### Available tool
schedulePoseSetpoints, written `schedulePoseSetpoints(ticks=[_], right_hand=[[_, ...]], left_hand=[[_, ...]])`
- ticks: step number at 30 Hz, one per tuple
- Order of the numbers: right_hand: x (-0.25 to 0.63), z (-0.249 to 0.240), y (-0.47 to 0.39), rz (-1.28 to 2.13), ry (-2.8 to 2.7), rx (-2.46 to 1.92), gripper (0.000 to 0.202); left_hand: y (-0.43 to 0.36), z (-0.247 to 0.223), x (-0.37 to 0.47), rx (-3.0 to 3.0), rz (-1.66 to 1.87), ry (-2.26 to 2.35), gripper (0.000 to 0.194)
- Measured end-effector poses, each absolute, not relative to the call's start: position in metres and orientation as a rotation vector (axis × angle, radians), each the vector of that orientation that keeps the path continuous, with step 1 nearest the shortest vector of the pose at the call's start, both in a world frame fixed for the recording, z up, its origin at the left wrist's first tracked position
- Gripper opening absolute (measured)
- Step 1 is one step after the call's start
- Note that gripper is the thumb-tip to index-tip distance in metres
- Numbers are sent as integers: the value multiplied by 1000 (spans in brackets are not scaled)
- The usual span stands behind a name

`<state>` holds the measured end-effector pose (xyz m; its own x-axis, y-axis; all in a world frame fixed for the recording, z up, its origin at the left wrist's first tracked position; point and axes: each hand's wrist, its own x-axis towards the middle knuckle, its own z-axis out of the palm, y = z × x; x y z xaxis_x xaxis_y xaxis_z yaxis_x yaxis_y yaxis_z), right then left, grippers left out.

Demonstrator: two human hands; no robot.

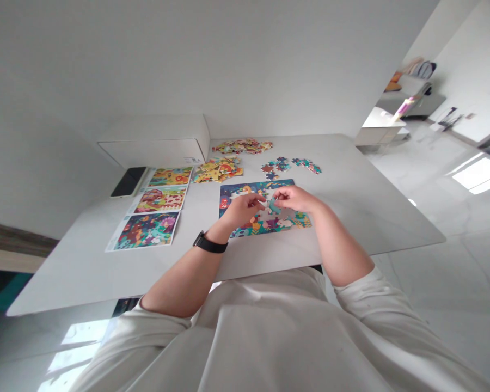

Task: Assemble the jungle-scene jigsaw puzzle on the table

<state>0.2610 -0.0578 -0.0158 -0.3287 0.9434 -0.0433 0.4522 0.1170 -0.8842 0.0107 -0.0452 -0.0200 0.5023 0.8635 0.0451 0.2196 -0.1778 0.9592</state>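
A partly built jigsaw puzzle (245, 228) lies on the white table (351, 207) in front of me. My left hand (245, 208), with a black watch on the wrist, and my right hand (296, 197) meet above its middle. Between their fingertips is a small teal puzzle piece (274, 206); both hands pinch it. A bare white gap shows in the puzzle just below the hands.
Loose piece piles lie beyond the puzzle: teal ones (292, 164), yellow-orange ones (218, 170) and a far pile (242, 146). Three picture cards (145, 231) lie at left, with a black phone (128, 181) and a white box (155, 142) behind.
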Motion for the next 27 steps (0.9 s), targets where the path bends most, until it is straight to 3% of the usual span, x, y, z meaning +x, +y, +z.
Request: schedulePoseSetpoints(ticks=[9,27], right_hand=[[269,-20,-56,1070,-1981,-1520,20],[261,-19,-59,881,-2132,-1665,18]], left_hand=[[-50,-23,10,2002,710,952,24],[-54,-25,10,2481,474,837,33]])
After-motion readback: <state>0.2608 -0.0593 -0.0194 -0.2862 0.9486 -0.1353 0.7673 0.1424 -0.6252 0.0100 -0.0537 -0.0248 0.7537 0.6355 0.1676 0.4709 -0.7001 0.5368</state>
